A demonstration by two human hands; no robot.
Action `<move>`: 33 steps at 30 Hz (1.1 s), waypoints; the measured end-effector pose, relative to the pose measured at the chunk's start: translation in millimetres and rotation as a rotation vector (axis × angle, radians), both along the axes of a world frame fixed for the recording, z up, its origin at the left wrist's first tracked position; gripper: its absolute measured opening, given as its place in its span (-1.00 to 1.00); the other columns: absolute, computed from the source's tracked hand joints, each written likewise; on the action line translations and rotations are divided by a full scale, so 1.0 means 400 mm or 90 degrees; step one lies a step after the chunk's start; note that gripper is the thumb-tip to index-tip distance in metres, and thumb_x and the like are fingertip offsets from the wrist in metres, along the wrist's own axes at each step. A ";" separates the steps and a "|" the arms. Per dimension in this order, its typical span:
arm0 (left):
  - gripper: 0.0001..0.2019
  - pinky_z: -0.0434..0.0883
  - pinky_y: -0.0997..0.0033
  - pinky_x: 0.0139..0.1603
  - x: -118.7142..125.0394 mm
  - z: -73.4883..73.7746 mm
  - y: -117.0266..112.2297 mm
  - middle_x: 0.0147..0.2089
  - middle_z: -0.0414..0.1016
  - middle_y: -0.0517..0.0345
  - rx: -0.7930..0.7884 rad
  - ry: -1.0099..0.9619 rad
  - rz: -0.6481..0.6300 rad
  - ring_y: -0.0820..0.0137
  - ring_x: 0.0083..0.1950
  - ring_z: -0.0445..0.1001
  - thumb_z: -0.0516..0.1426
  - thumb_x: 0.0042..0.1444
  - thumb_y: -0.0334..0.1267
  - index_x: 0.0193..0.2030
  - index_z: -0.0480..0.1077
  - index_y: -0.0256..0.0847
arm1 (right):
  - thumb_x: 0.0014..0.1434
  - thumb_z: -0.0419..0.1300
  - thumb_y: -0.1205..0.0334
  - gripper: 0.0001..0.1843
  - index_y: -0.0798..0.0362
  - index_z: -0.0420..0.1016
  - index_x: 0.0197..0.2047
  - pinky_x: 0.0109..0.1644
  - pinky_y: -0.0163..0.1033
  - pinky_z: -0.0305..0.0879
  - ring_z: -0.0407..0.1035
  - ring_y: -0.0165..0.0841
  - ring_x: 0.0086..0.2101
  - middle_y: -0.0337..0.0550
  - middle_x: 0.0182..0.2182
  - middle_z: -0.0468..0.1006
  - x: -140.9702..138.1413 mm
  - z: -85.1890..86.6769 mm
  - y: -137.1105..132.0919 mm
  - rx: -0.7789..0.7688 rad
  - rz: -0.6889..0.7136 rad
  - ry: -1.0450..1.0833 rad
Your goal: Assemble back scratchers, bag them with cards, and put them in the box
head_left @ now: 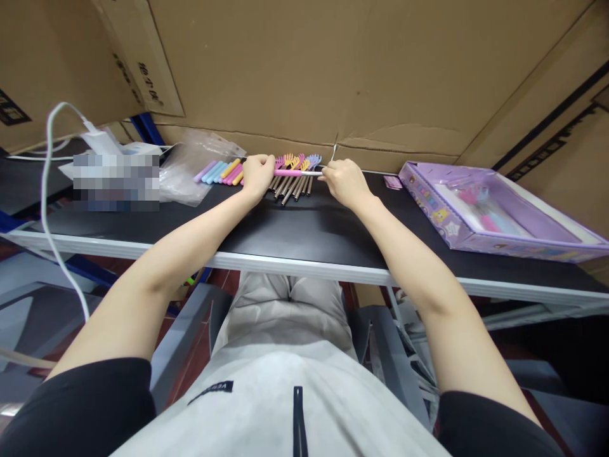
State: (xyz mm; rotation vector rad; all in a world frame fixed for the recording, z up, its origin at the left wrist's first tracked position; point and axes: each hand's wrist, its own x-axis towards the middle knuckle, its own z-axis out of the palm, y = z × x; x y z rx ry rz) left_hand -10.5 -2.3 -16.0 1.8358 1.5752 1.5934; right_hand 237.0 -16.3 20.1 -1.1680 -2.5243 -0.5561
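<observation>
Level between my two hands is a back scratcher part, a pink handle with a silver rod. My left hand is closed on the pink end. The fingers of my right hand pinch the rod's other end, and its tip is hidden there. Just behind and below it lie several metal rods with small coloured claw heads in pink, yellow and blue. A row of loose coloured handles, purple, blue, yellow and pink, lies left of my left hand.
A purple printed box with a few items inside stands at the right. Small pink cards lie beside it. Clear plastic bags and a white cable are at the left. Cardboard walls the back of the black table.
</observation>
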 end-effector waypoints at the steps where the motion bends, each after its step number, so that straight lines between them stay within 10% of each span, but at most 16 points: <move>1: -0.60 0.20 0.31 -0.27 0.008 0.003 -0.007 -0.58 0.02 0.24 -0.011 -0.002 0.017 0.36 -0.41 0.15 0.05 0.27 -0.36 -0.61 0.08 -0.11 | 0.54 -0.06 0.13 -0.51 0.13 0.69 -0.03 -0.04 -0.03 0.16 0.42 -0.04 -0.13 0.22 -0.20 0.64 0.005 0.000 0.005 -0.006 -0.003 0.002; 13: -0.85 0.32 0.30 -0.21 0.107 0.004 -0.090 -0.44 0.46 0.16 -0.021 0.240 -0.173 0.28 -0.35 0.43 0.17 0.29 -0.21 -0.32 0.41 -0.13 | 0.47 0.00 0.29 -0.60 0.09 0.69 0.06 0.16 0.09 0.17 0.34 0.02 0.10 0.20 0.04 0.59 0.036 -0.030 0.058 0.006 -0.063 0.068; 21: -0.88 0.43 0.22 -0.08 0.131 -0.016 -0.085 -0.24 0.62 -0.01 -0.082 0.224 -0.145 0.14 -0.17 0.59 0.12 0.39 -0.24 -0.05 0.46 -0.18 | 0.47 -0.03 0.37 -0.54 0.13 0.63 0.21 0.03 -0.06 0.26 0.43 -0.06 0.01 0.21 0.09 0.56 -0.053 -0.031 0.006 -0.048 -0.019 0.015; 33: -0.85 0.37 0.22 -0.06 0.080 0.026 -0.063 -0.37 0.53 0.07 -0.032 0.218 -0.111 0.19 -0.23 0.52 0.16 0.24 -0.31 -0.38 0.43 -0.15 | 0.34 0.00 0.55 -0.51 0.18 0.69 0.12 0.00 -0.13 0.40 0.57 -0.09 -0.02 0.21 0.11 0.64 -0.002 -0.050 0.058 -0.103 -0.089 -0.047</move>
